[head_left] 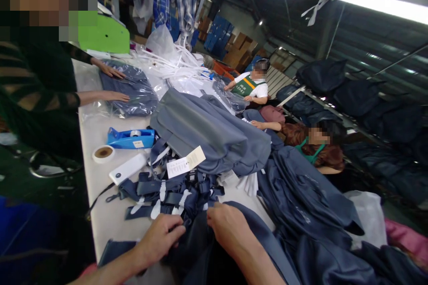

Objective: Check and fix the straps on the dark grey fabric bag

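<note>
Dark blue-grey fabric (197, 242) lies at the near edge of the table, under and between my hands. My left hand (163, 236) is closed on its left part, thumb against the fingers. Bent fingers of my right hand (225, 222) grip the fabric's upper edge, a short way to the right. Just beyond my hands is a pile of dark straps (174, 189) with white tabs. Behind the straps rests a large grey-blue bag (207, 129) with a paper tag (185, 163) on it.
A blue tape dispenser (130, 138), a tape roll (103, 154) and a white device (127, 169) lie left. A person's hands press a plastic-wrapped item (129, 87) at the back left. Two people work across the table (88, 142). More dark fabric (304, 196) covers the right side.
</note>
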Available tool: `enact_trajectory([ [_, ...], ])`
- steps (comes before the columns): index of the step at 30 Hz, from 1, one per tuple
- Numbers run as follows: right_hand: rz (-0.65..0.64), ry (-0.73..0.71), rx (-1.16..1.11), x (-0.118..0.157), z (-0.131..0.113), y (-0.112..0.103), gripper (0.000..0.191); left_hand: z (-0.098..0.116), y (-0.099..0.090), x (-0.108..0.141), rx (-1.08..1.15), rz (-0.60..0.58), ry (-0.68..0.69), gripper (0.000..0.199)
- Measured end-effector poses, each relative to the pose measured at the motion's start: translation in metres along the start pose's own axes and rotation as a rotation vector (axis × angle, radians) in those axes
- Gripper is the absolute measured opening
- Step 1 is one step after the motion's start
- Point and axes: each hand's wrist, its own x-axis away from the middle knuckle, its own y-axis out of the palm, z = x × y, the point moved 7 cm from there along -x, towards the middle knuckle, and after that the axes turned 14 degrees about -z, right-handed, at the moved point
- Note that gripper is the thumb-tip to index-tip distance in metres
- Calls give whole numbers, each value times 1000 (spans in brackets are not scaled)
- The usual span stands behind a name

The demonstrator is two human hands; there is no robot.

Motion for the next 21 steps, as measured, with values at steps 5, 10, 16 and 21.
enact_trajectory([
  [5, -58, -101, 156, -34, -8, 20, 30, -13, 4, -3, 54, -2, -34, 37],
  [10, -115, -263, 282, -47, -8, 36, 24, -22, 17, -13, 111, -51, -98, 36],
  [16, -161, -310, 335, -62, -2, 50, 23, -32, 33, -29, 122, -73, -147, 32],
  [21, -130, -351, 370, -60, -6, 48, 22, -33, 43, -39, 84, -77, -199, 23],
])
